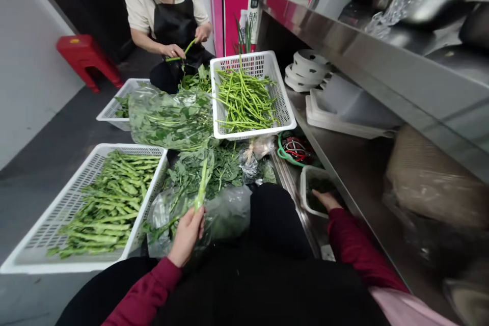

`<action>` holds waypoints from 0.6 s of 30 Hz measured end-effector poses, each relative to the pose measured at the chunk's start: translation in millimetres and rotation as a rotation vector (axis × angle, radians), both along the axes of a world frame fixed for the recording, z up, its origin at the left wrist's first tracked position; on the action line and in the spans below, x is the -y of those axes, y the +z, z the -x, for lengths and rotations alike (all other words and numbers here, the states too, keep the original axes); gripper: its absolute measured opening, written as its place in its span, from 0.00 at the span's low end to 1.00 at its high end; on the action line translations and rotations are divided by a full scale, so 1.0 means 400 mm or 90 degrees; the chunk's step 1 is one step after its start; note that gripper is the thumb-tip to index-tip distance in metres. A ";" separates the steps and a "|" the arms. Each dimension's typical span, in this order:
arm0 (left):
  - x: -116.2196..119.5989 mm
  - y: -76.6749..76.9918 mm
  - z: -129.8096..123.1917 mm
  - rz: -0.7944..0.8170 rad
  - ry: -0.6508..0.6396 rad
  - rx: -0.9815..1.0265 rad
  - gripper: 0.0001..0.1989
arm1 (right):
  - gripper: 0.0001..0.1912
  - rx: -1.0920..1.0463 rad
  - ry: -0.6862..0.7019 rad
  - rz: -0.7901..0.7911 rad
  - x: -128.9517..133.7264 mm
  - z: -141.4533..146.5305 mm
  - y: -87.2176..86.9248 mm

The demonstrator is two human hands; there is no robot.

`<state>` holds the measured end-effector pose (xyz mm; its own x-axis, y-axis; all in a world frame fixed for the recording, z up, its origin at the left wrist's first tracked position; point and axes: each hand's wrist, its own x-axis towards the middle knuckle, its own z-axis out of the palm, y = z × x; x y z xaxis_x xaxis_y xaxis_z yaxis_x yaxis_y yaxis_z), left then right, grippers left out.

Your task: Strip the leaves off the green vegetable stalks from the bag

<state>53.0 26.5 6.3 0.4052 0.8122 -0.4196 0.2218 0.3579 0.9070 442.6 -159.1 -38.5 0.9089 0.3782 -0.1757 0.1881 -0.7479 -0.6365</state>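
My left hand (188, 232) is closed around the lower end of a pale green vegetable stalk (202, 183), which points up and away from me with leaves near its top. Beneath it lie loose leafy greens (225, 163) and a clear plastic bag (229, 209). At the right, my right hand (326, 200) reaches over a white plastic tub (304, 188) with dark green bits inside. Its visible fingers stretch out and seem to hold nothing; the rest are hidden. Left of my legs, a white basket (28, 264) holds many thick trimmed green stalks (110, 204).
A white basket of thin green stems (246, 99) stands ahead, beside a bag of leafy greens (171, 117). Across from me a person in a black apron (173, 20) holds a green stem. A steel shelf (344, 163) runs along my right; a red stool (82, 56) stands far left.
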 end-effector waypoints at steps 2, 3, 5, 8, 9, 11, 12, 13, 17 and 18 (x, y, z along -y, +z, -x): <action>0.019 0.003 0.001 -0.041 -0.005 -0.004 0.16 | 0.22 0.032 -0.004 0.018 -0.049 0.029 0.035; 0.026 0.003 0.001 -0.066 -0.009 -0.014 0.16 | 0.23 0.030 0.027 0.005 -0.090 0.060 0.058; 0.036 -0.003 0.002 -0.124 -0.006 -0.050 0.14 | 0.21 -0.049 0.161 -0.085 -0.187 0.158 0.112; 0.039 -0.017 0.007 -0.258 0.021 -0.109 0.11 | 0.21 -0.356 0.397 -0.303 -0.331 0.366 0.189; 0.039 -0.021 0.010 -0.305 0.029 -0.123 0.11 | 0.22 -0.429 0.441 -0.332 -0.371 0.434 0.207; 0.040 -0.024 0.016 -0.371 0.043 -0.140 0.11 | 0.17 -0.465 0.475 -0.372 -0.435 0.543 0.223; 0.041 -0.024 0.020 -0.382 0.053 -0.143 0.11 | 0.15 -0.456 0.474 -0.388 -0.460 0.581 0.222; 0.041 -0.023 0.022 -0.382 0.063 -0.143 0.12 | 0.15 -0.443 0.460 -0.409 -0.481 0.608 0.217; 0.034 -0.026 0.027 -0.355 0.102 -0.147 0.12 | 0.10 -0.481 0.303 -0.521 -0.519 0.646 0.174; 0.030 -0.028 0.026 -0.346 0.109 -0.150 0.12 | 0.09 -0.503 0.249 -0.547 -0.522 0.648 0.163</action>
<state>42.5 14.4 -5.1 0.1969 0.9804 0.0097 0.4192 -0.0931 0.9031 183.5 49.9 26.8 0.4656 0.8654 -0.1851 -0.3550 -0.0090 -0.9348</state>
